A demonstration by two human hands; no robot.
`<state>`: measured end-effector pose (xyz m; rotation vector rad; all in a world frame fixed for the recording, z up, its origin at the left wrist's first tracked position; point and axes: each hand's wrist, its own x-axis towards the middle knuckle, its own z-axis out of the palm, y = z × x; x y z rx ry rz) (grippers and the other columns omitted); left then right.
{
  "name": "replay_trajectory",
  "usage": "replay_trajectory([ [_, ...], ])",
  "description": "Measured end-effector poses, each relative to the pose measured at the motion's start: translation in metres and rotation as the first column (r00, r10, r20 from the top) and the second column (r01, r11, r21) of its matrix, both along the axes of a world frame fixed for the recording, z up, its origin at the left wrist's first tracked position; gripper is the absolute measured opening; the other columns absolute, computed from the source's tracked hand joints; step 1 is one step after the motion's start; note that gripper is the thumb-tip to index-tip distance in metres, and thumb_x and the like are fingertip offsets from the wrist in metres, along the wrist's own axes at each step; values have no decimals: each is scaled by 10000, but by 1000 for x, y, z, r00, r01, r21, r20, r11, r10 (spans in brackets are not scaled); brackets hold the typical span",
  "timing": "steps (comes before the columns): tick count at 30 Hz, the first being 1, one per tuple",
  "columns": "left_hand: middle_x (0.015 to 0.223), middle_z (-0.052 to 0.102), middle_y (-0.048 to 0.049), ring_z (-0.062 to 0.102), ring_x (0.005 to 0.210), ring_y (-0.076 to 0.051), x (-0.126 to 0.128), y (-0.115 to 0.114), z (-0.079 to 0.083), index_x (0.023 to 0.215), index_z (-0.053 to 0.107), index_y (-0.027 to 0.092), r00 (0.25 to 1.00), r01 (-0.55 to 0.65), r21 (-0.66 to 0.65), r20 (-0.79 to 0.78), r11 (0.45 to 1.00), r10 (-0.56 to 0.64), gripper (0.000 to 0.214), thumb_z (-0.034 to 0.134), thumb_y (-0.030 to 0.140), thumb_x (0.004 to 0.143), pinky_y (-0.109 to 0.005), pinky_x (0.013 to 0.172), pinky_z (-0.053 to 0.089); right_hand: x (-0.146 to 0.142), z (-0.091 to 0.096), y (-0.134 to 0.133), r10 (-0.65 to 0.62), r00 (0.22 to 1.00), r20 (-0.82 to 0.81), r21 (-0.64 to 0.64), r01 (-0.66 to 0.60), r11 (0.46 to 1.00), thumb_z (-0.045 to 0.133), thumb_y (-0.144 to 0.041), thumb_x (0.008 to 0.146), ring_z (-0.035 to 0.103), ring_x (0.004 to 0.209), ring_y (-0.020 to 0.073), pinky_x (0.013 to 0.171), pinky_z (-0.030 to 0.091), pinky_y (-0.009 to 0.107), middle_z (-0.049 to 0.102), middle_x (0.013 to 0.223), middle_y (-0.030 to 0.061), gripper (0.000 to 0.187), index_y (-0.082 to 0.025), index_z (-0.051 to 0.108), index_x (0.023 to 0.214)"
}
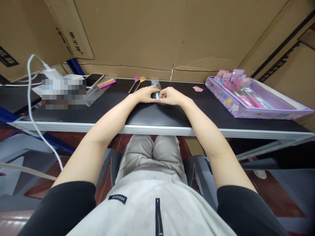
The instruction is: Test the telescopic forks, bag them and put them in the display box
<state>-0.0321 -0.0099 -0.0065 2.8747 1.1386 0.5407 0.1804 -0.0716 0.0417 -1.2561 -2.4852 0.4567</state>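
Observation:
A small blue back scratcher (157,95) with a claw-shaped head lies in front of me on the black table, seemingly in a clear plastic sleeve (159,86). My left hand (145,95) curves around its left side, with thumb and fingertips against it. From the right, my right hand (170,96) pinches near the lower end of the blue handle, fingers curled. Part of the handle is hidden by my fingers. Just beyond my left hand rest a pink back scratcher (136,79) and a yellow back scratcher (142,79), both with dark handles.
On the right stands a purple display box (261,113) holding several packaged pink and blue pieces. A pink card (198,88) lies left of it. At left are pink and yellow tubes (107,84), a phone (94,79) and a white cable (30,95). Cardboard (137,36) walls the back.

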Motion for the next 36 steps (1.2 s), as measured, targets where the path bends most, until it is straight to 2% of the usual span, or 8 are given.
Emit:
replay_trajectory([
  [4,1681,605,-183,599,1538,-372,-1,-6,7,1575,669,185,1000,-13,-104,-30,994,10,759,723,582,931,-443,1289,470,0,1,-1,-12,1000,15,-8,12,1000,730,-252,854,627,736,177,748,462,296,725,728,45,149,-167,695,737],
  [8,1792,468,-202,530,1608,-367,-2,-12,15,1697,540,183,992,-80,-205,-107,975,59,851,702,565,953,-446,1307,446,-1,0,-2,-23,999,27,-18,23,1000,735,-254,861,635,741,182,747,469,301,730,739,53,141,-163,716,754],
  [13,1800,476,-141,520,1623,-307,-5,-5,14,1724,508,258,987,-82,-205,-152,975,51,857,689,557,941,-387,1287,452,-1,-1,0,-30,999,37,-23,31,999,753,-280,848,651,777,194,765,477,307,748,783,60,134,-153,755,806],
  [20,1719,585,-137,585,1563,-312,-6,-3,15,1670,581,271,988,-93,-232,-142,968,61,776,647,421,912,-419,1241,501,-1,-4,2,4,1000,17,-35,-3,999,757,-254,845,629,748,172,762,475,293,727,756,41,114,-145,769,814],
  [23,1695,611,-133,617,1528,-320,-7,-5,18,1654,606,274,985,-120,-256,-151,959,83,783,623,359,876,-421,1222,519,-1,-4,4,-1,1000,22,-11,1,1000,734,-223,840,626,741,168,769,476,291,728,758,39,96,-139,781,836],
  [29,1586,717,-75,695,1431,-329,-11,-2,20,1560,717,329,995,-86,-261,-79,961,67,789,589,247,786,-424,1178,559,4,-7,11,-31,999,39,60,28,998,713,-210,844,668,806,200,818,494,309,763,802,66,138,-136,815,900],
  [33,1553,741,-50,711,1422,-302,-10,-4,21,1447,810,299,991,-129,-298,-5,946,133,649,589,249,839,-388,1210,538,5,-7,12,-42,997,70,80,37,996,683,-192,867,693,832,213,841,510,316,781,827,80,159,-134,821,922],
  [36,1476,789,-61,741,1375,-294,-10,-6,22,1279,890,237,978,-155,-339,78,928,192,459,639,285,898,-354,1196,541,4,-5,9,-62,992,112,78,53,996,651,-168,895,705,841,209,862,516,310,792,848,84,179,-127,820,937],
])
